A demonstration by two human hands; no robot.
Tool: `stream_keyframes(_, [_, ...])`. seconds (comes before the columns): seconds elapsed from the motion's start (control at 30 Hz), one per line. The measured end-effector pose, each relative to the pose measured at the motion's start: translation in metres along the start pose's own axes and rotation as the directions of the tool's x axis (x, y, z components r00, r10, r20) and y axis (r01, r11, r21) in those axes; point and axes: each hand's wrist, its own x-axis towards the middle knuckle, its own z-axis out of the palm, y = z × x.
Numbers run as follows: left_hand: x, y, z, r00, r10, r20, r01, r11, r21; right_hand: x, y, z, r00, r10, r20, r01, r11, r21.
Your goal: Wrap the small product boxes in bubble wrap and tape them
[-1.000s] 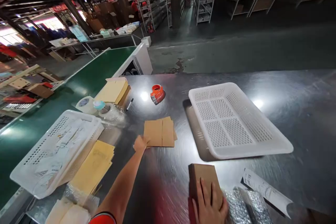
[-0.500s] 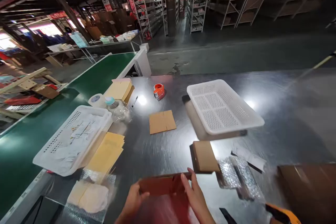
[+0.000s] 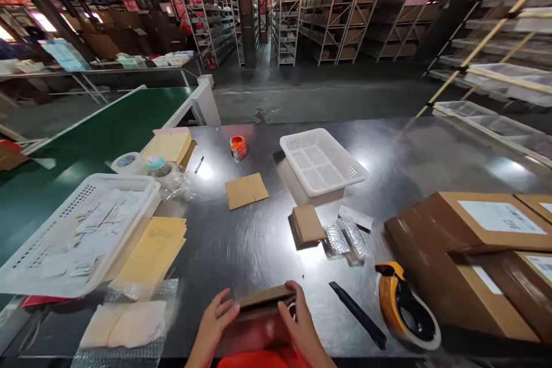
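Observation:
A small brown cardboard box [image 3: 264,298] is at the front edge of the metal table, low in the view. My left hand [image 3: 218,316] grips its left side, thumb along the top edge. On the opposite side, my right hand [image 3: 298,319] pinches the box's right corner between thumb and fingers. The lower part of the box is dim, and a red garment hides some of it. Right of my hands lie a black utility knife [image 3: 357,315] and an orange tape dispenser [image 3: 405,307]. Ahead sits a closed small carton [image 3: 307,224] beside bubble-wrapped packets [image 3: 347,238].
A white basket of packets [image 3: 149,198] and yellow envelopes [image 3: 150,250] are on the left. Further back are a flat cardboard piece [image 3: 246,190], a red tape roll [image 3: 238,148] and a white perforated basket [image 3: 321,184]. Large labelled cartons [image 3: 470,230] stand at right; a green conveyor [image 3: 116,121] runs left.
My view has swung right, bringing the large cartons, knife and tape dispenser more fully into sight. Both hands still hold the box, whose top edge now looks more tilted.

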Motion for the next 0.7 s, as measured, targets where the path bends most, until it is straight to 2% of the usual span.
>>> stream_keyframes(0.13, [0.008,0.003,0.005,0.996,0.064,-0.069,-0.056,0.992,0.111,-0.015,-0.007,0.004,0.973,-0.076,0.220,0.062,0.996,0.069])
stream_keyframes(0.2, [0.008,0.000,0.008,0.997,0.030,-0.066,-0.024,0.996,0.089,-0.017,-0.006,0.002,0.951,-0.039,0.308,-0.009,0.988,0.154])
stream_keyframes(0.3, [0.002,-0.005,0.007,0.995,-0.083,0.062,0.091,0.987,-0.136,-0.012,-0.001,-0.008,0.904,0.074,0.422,-0.210,0.935,0.286])
stream_keyframes(0.37, [-0.004,-0.008,0.004,0.976,-0.124,0.179,0.166,0.956,-0.244,-0.005,0.001,-0.015,0.876,0.090,0.474,-0.267,0.909,0.320])
stream_keyframes(0.43, [-0.007,-0.012,-0.001,0.952,-0.128,0.278,0.193,0.956,-0.221,0.004,0.001,-0.017,0.881,0.081,0.465,-0.227,0.937,0.267])
stream_keyframes(0.53, [0.000,-0.022,-0.007,0.916,-0.085,0.393,0.109,0.993,-0.040,0.012,0.000,-0.010,0.927,0.085,0.366,-0.114,0.992,0.060])
stream_keyframes(0.6, [0.010,-0.030,-0.006,0.924,0.015,0.381,-0.033,0.999,0.042,0.014,0.000,-0.003,0.948,0.105,0.300,-0.095,0.994,-0.046])
stream_keyframes(0.7, [0.024,-0.035,0.003,0.941,0.208,0.267,-0.245,0.963,0.113,0.013,0.000,0.004,0.966,0.121,0.228,-0.092,0.987,-0.133])
